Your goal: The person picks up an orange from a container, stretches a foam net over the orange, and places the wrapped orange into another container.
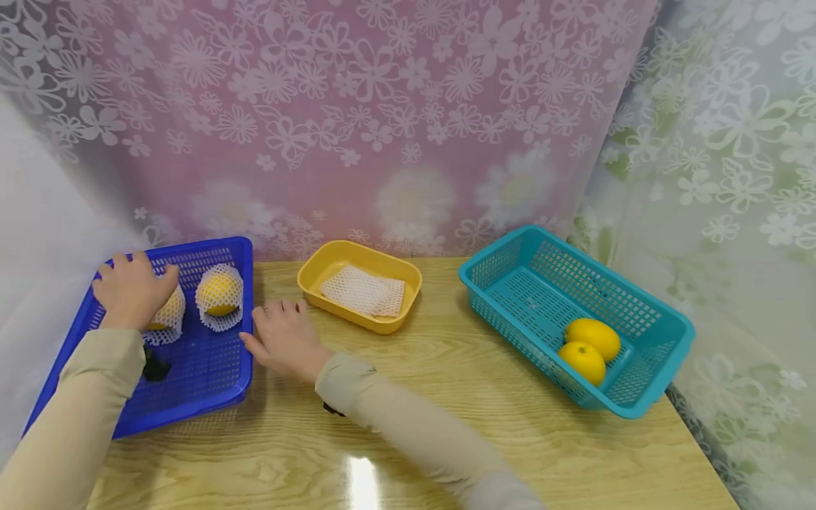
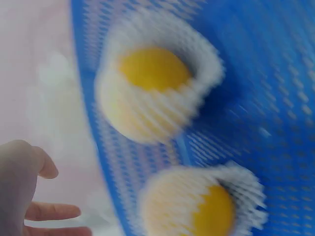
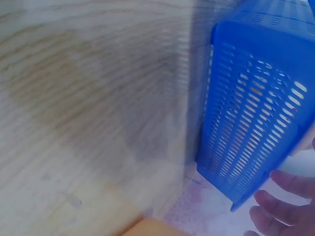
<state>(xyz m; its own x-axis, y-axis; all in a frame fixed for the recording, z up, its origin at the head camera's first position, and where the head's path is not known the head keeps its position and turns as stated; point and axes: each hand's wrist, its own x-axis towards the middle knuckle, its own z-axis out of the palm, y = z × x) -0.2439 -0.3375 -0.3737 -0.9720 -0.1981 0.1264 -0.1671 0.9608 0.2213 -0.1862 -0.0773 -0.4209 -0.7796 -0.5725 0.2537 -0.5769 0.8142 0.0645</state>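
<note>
A blue basket (image 1: 191,365) on the left holds two yellow fruits in white foam nets; one netted fruit (image 1: 219,292) is fully seen, the other netted fruit (image 1: 167,315) partly hidden by my left hand (image 1: 132,289). That hand is over the basket's left side, its fingers spread and apart from the fruits in the left wrist view. My right hand (image 1: 288,338) is at the basket's right rim, fingers loosely extended. In the right wrist view, its fingertips (image 3: 275,175) are at the rim; whether they touch it I cannot tell.
A yellow tray (image 1: 306,283) with flat white foam nets (image 1: 355,289) stands at mid-table. To the right, a teal basket (image 1: 503,283) holds two bare yellow fruits (image 1: 583,361). Floral curtains (image 1: 395,142) hang behind the wooden table (image 1: 414,397).
</note>
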